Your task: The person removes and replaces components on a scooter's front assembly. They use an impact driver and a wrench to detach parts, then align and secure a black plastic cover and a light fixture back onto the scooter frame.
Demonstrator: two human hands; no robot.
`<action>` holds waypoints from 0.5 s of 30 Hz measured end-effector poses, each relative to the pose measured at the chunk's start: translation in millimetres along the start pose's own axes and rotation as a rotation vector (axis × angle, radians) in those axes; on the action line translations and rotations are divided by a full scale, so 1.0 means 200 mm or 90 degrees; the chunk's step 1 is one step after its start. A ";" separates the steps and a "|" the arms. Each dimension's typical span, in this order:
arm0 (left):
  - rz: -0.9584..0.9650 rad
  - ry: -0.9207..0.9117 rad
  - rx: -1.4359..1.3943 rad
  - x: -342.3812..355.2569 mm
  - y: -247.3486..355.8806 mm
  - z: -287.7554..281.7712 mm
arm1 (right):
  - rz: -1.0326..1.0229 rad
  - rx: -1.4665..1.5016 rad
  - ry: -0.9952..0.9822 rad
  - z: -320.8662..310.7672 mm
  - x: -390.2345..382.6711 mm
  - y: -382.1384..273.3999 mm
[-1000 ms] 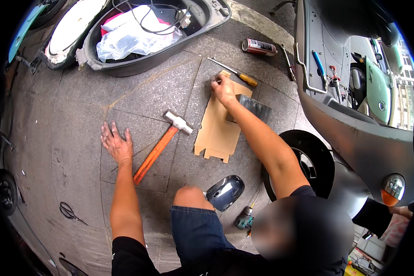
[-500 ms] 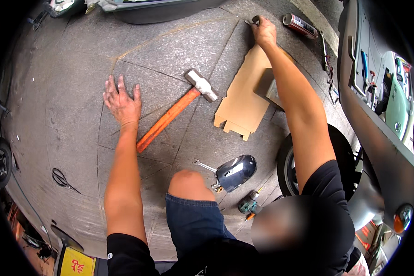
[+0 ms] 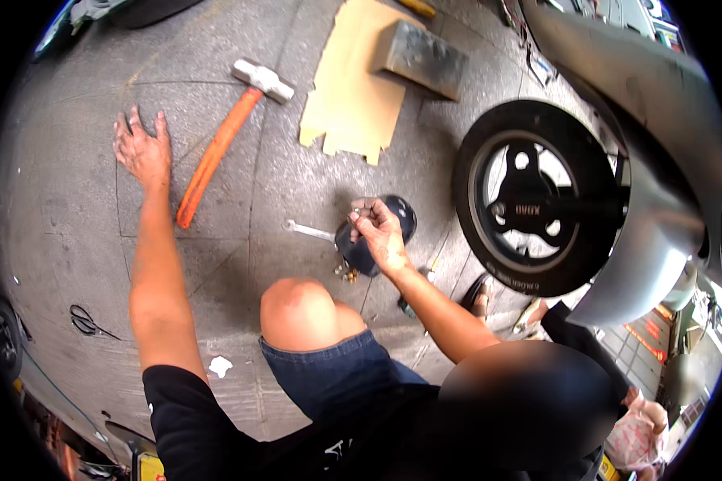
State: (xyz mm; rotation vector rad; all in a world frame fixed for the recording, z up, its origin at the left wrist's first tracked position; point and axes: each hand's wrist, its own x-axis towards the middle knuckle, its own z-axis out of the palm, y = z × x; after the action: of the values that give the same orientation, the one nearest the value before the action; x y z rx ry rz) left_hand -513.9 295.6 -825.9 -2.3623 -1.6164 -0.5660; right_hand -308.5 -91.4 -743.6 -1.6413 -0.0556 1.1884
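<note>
My left hand [image 3: 143,151] lies palm down on the pavement, fingers spread, left of an orange-handled sledgehammer [image 3: 221,148]. My right hand [image 3: 377,234] is closed in a pinch over a dark glossy rounded cover [image 3: 358,255]; whatever its fingertips hold is too small to make out. A wrench [image 3: 311,232] lies left of the cover, and small brass-coloured pieces [image 3: 349,274] sit just below it. Beyond my right hand lies a flattened cardboard sheet [image 3: 343,104], with a dark metal block [image 3: 421,60] on it.
A scooter wheel [image 3: 484,160] and silver bodywork [image 3: 646,272] fill the right. Another person's sandalled foot [image 3: 481,295] is beneath the wheel. Scissors [image 3: 87,322] and a white scrap [image 3: 220,366] lie at lower left; a second wheel [image 3: 6,337] stands at the left rim.
My right hand has come back from the far end of the cardboard to over the glossy cover near my knee. My left hand stays spread on the pavement. The view has shifted.
</note>
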 end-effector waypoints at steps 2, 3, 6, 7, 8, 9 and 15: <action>0.022 0.020 -0.008 0.03 -0.08 -0.01 | -0.043 -0.127 -0.048 -0.20 -0.16 0.07; 0.032 0.008 -0.016 -0.01 -0.11 0.03 | -0.055 -0.196 -0.024 -0.29 -0.23 0.07; 0.047 -0.066 -0.024 0.02 -0.21 0.19 | -0.050 -0.233 0.063 -0.64 -0.34 0.10; 0.049 -0.100 -0.012 0.06 -0.29 0.20 | -0.034 -0.183 0.079 -0.74 -0.34 0.10; 0.057 -0.204 -0.033 0.21 -0.51 0.13 | -0.089 -0.137 0.087 -0.77 -0.33 0.07; 0.070 -0.314 -0.055 0.35 -0.64 0.03 | -0.111 -0.193 0.074 -0.80 -0.32 0.05; -0.316 -0.616 -1.045 -0.44 0.72 -0.89 | -0.279 -0.396 0.050 -0.75 -0.36 -0.11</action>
State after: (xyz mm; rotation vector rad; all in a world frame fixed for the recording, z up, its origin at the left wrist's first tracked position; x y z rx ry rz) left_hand -441.6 98.4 -698.7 -3.6657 -2.9060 -1.3809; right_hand -227.7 -228.6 -688.1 -2.0648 -0.7615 0.8010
